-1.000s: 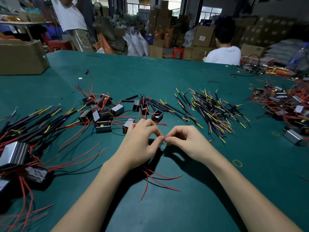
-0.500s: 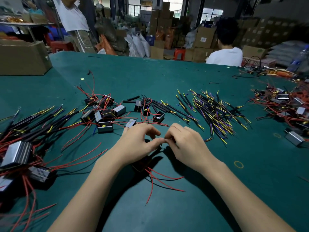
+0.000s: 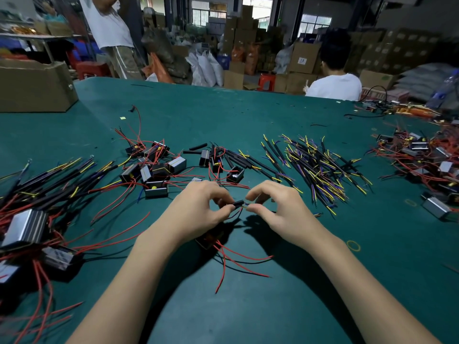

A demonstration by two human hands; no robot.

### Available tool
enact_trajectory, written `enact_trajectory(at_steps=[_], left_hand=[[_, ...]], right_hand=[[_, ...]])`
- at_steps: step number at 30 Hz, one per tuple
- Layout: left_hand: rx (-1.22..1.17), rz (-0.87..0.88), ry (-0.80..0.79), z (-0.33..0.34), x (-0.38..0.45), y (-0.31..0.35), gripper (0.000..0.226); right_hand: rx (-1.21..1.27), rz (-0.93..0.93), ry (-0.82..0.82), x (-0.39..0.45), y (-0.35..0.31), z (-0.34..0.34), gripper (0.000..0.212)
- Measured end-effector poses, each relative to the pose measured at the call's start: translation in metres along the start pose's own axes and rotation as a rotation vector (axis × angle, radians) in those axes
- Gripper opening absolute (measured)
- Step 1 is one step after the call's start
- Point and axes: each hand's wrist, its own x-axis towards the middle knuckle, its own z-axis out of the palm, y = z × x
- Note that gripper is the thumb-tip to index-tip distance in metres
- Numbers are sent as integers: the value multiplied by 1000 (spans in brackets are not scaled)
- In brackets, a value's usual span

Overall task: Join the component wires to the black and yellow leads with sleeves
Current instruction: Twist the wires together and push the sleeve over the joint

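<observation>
A short black sleeve (image 3: 238, 203) sits just above the green surface (image 3: 273, 115), at the centre of the view, between the two hands. The left hand (image 3: 198, 209) pinches its left end between thumb and forefinger, the other fingers (image 3: 213, 192) curled loosely above. From the sleeve's right end a thin yellow lead (image 3: 244, 207) pokes out, and the right hand (image 3: 278, 209) pinches that lead between thumb and forefinger tips, touching or nearly touching the sleeve's mouth. Both hands are closed narrowly on these small parts.

Below the left hand a dark component (image 3: 210, 238) lies on the surface, mostly in shadow, with several red wires (image 3: 238, 259) trailing from it toward the viewer. A thin dark wire runs from the sleeve down toward it; whether it joins the component cannot be told.

Beyond the hands lies a cluster of small boxy components with red wires (image 3: 154, 170), and to their right a few loose black sleeves (image 3: 198, 146). Further right a spread heap of black and yellow leads (image 3: 315, 167) lies fanned out, some with purple strands. At the left edge lies a bundle of joined leads and larger silver-cased units (image 3: 24, 227) tangled in red wire. At the far right is another pile of components (image 3: 422, 157). A cardboard box (image 3: 34, 88) stands at the far left of the surface. A seated person in a white shirt (image 3: 335, 86) is at the far edge, and another person (image 3: 111, 33) stands beyond the surface.
</observation>
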Motion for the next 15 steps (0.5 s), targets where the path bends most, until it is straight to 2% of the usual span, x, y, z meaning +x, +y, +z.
enact_trajectory(at_steps=[4,7,13,15], left_hand=[[23,4,6,0,1,-2,11],[59,39,-5,0,1,-2,17],[184,220,-18,7,2,6,20],[162,209,15,10,1,7,18]], right_hand=[[78,98,-33,-2,6,-4,4],[45,53,8,-1,5,-5,7],[-133,-67,0,-2,4,0,5],[-115,-63,-8,-1,1,0,8]])
